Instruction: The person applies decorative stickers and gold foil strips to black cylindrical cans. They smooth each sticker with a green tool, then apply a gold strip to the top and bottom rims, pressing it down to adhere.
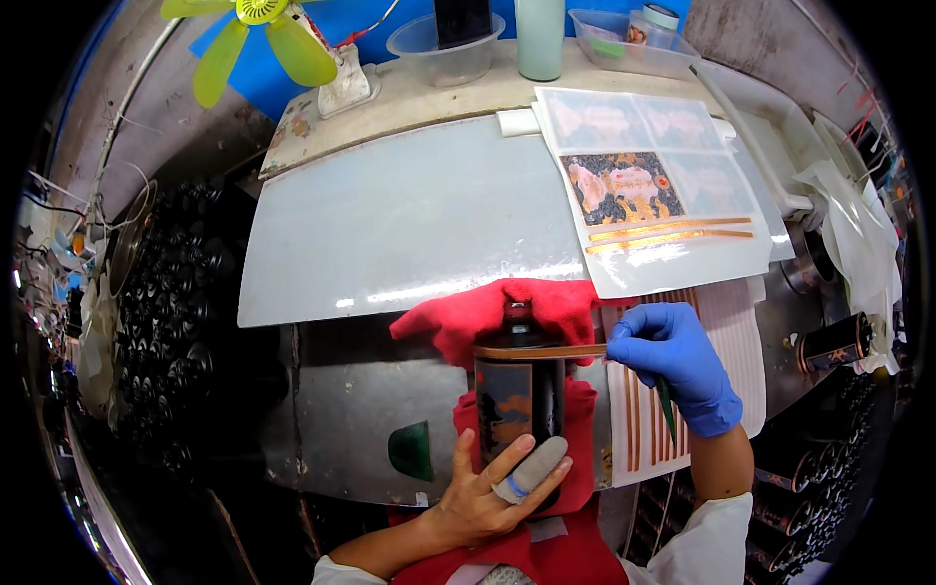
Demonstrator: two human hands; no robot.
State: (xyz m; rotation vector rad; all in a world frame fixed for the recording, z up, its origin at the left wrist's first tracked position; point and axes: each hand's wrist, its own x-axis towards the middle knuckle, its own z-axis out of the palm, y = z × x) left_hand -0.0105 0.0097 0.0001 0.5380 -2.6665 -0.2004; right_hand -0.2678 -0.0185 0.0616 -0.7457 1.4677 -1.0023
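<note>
From the head camera, looking down, a dark bottle (519, 390) lies on a red cloth (487, 317) at the near middle of the bench (361, 409), its neck pointing away from the person. The left hand (487, 492), bare apart from a grey finger cover with a blue band, cups the bottle's base from below, fingers (534, 466) curled up against the glass and pressed on it. The right hand (671, 356), in a blue glove, pinches the end of a thin coppery strip (538, 351) that lies across the bottle's shoulder, above a dark picture label on its body; the gloved fingers are closed together on the strip's right end, and a dark slim tool pokes down out of that fist. Just right of the bottle, under the gloved hand, sits a white backing sheet (731, 341) with more coppery strips in rows. Beyond it lies a glossy sheet of printed labels (643, 185), partly overlapping a large pale board (409, 224) that fills the bench's middle. At the far edge stand a clear plastic bowl (444, 58), a pale green cylinder (539, 39), a clear tray (624, 44) and a yellow-green fan (258, 34). Dark bottles are stacked at the left (175, 322), and another one lies at the right (834, 341). A green patch (411, 450) shows on the metal near the left hand.
</note>
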